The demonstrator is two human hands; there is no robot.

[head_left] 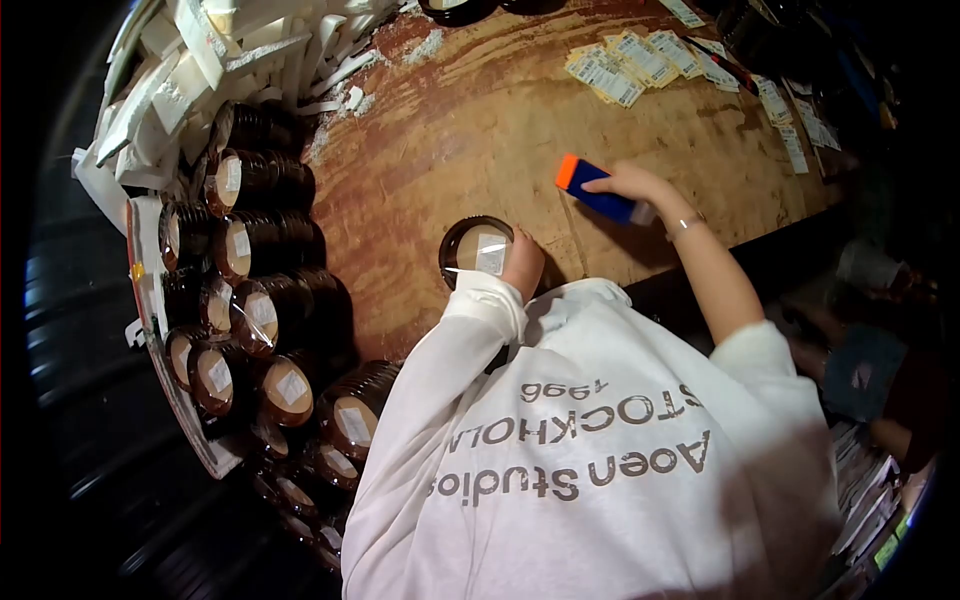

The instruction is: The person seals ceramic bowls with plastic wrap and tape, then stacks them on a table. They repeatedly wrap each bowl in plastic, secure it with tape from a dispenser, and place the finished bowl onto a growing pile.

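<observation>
A person in a white printed sweatshirt leans over a brown worktop. The left hand, half covered by its sleeve, rests against the right rim of a round dark container with a white label on its clear lid. How far that grip closes on the rim cannot be told. The container sits flat near the worktop's front edge. Just beyond, the right hand, a bracelet at the wrist, has its grip closed around a blue tool, orange end pointing left, low over the wood.

The work likely goes best with the container pinned flat and the tool kept clear of the left-hand fingers. Open wood lies behind and left of the container. To the left, stacked containers crowd the edge; white scraps heap at the far corner, and label sheets line the far right, where the worktop drops away.
</observation>
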